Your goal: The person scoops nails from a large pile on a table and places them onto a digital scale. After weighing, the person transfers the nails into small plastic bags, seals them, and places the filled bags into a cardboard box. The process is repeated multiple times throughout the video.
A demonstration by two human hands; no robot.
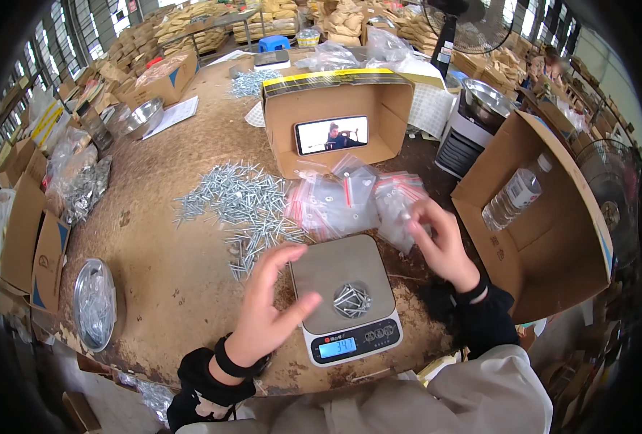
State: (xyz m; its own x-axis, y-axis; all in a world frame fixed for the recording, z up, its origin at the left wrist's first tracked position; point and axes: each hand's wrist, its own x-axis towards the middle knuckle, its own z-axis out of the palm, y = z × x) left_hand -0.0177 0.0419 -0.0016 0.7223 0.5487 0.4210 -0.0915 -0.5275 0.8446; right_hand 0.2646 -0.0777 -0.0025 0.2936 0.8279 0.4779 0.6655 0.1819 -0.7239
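A kitchen scale (310, 271) with a lit display stands in front of me. On its plate sits a small round dish holding several silver screws (352, 300). Over the scale's left edge is my left hand (266, 311), fingers and thumb spread with nothing between them. My right hand (447, 246) hovers to the right of the scale, beside small clear zip bags (400, 199); its fingers are bent and apart from the thumb, and I see nothing held. Beyond the left hand lies a loose pile of screws (237, 195). More zip bags (335, 202) with red strips lie behind the scale.
A phone (332, 135) leans inside an open carton (389, 116) at the back. On the right, another carton (545, 246) holds a clear bottle (512, 199). A metal bowl (79, 307) with plastic stands at left. A second screw pile (254, 83) lies farther back.
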